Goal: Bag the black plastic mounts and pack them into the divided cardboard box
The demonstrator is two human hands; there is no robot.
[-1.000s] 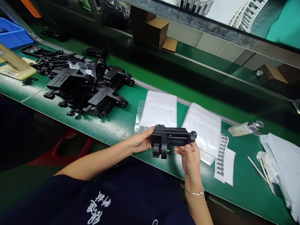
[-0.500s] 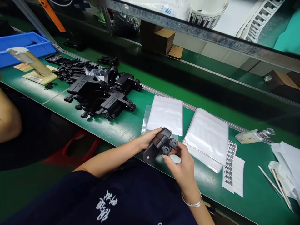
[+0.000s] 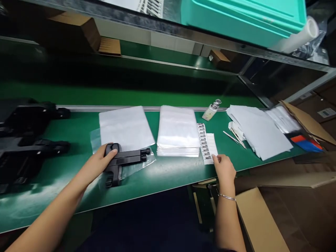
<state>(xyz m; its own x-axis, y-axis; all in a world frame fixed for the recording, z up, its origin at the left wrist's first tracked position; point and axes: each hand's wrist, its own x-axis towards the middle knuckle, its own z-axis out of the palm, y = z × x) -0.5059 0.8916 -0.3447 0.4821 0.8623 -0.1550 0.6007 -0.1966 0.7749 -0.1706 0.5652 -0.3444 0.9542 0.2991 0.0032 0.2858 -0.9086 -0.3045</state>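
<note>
My left hand (image 3: 98, 162) rests on the near end of a black plastic clamp part (image 3: 124, 160), holding it down flat on a clear plastic bag (image 3: 136, 167) on the green bench. My right hand (image 3: 224, 168) is at the lower edge of a white sheet of barcode labels (image 3: 207, 147), fingertips pinched at its corner. Between the hands lies a stack of white bags (image 3: 177, 131). A single white sheet (image 3: 125, 126) lies just behind the clamp part.
More black clamp parts (image 3: 23, 140) sit at the far left. A small bottle (image 3: 212, 109), tweezers (image 3: 232, 137) and a pile of white sheets (image 3: 258, 131) lie to the right. Cardboard boxes (image 3: 258, 220) stand below the bench edge. A teal bin (image 3: 244, 17) sits on the shelf above.
The clamp part went from being held in both hands to lying on the clear bag under my left hand. My right hand let go and moved right to the label sheet. The view swung right.
</note>
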